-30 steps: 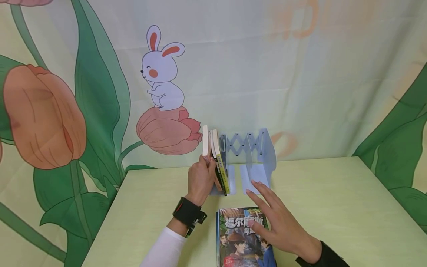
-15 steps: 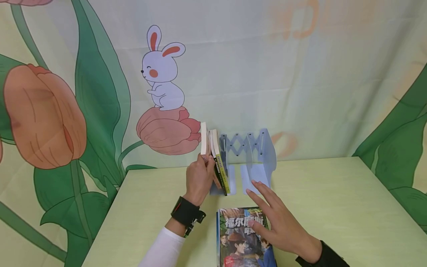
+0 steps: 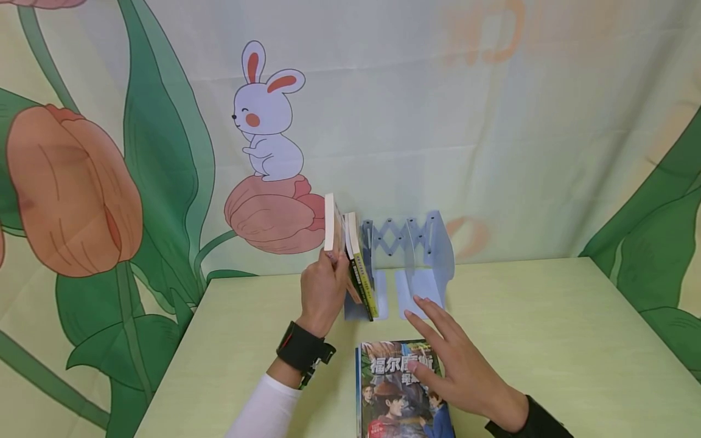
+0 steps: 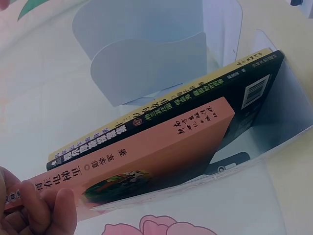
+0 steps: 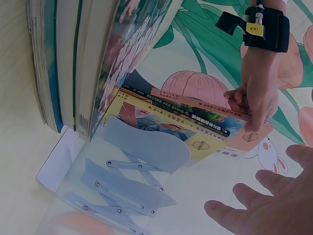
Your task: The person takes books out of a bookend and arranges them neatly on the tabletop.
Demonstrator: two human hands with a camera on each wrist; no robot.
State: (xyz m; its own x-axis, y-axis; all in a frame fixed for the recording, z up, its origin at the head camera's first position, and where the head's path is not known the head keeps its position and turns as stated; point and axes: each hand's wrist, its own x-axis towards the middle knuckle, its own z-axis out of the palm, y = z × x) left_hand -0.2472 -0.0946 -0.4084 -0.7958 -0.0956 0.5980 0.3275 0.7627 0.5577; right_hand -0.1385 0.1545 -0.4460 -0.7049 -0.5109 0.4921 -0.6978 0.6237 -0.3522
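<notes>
My left hand (image 3: 323,292) grips the top end of an orange-spined book (image 4: 146,152), fingers curled round its spine. That book leans outward at the left end of a pale blue expanding bookend rack (image 3: 440,243). Beside it stand a black-spined book (image 4: 193,94) and a yellow book (image 5: 208,147), tilted against a divider. In the left wrist view, the orange book's lower end overlaps the rack's end section. My right hand (image 3: 460,362) has its fingers spread and holds nothing. It hovers over a stack of books (image 3: 391,395) topped by an illustrated cover.
The rack's right sections, with crossed metal links (image 3: 390,236) behind, hold no books. A pale yellow-green table (image 3: 547,328) carries everything. Behind it hangs a cloth backdrop (image 3: 383,121) printed with a rabbit and tulips. A black band (image 3: 304,347) circles the left wrist.
My left hand has shifted slightly left, and the orange book's upper end has moved left and up, away from the black and yellow books. The right hand has stayed in place.
</notes>
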